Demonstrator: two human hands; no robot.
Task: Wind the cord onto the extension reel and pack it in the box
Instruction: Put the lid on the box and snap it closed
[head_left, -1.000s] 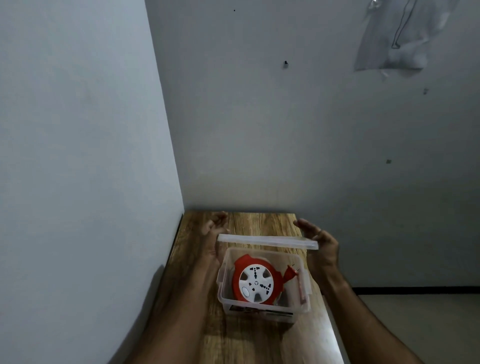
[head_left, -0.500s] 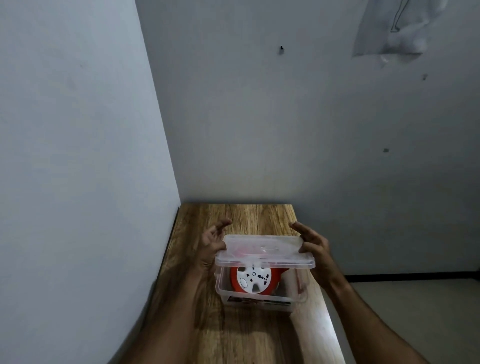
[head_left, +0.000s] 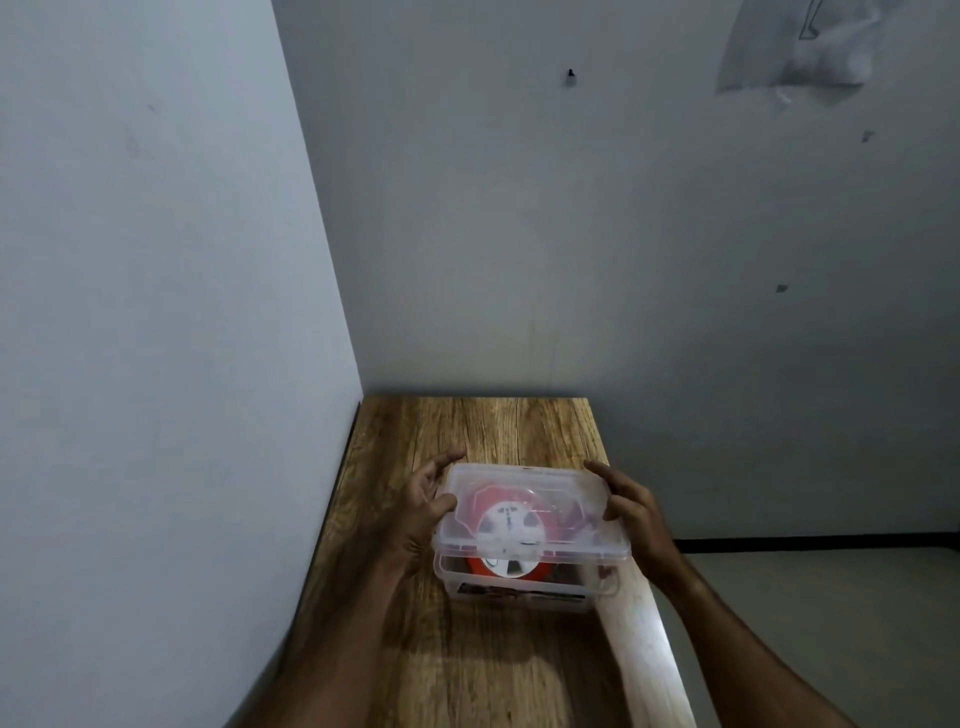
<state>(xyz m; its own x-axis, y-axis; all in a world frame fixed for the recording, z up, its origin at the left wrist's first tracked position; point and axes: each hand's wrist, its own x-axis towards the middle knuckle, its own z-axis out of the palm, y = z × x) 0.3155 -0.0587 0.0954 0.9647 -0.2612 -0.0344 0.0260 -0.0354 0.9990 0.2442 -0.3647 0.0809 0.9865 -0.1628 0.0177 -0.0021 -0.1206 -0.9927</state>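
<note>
Clear plastic box (head_left: 519, 590) sits on the wooden desk (head_left: 467, 665), near its right edge. Red-and-white extension reel (head_left: 506, 558) is inside, lying flat, socket face up; cord not separately visible through the plastic. Translucent lid (head_left: 530, 512) is over the box, front edge looks slightly raised above the rim, though seating is hard to judge. Left hand (head_left: 423, 506) grips the lid's left end, thumb on top. Right hand (head_left: 631, 506) grips the right end, fingers curled round the edge.
</note>
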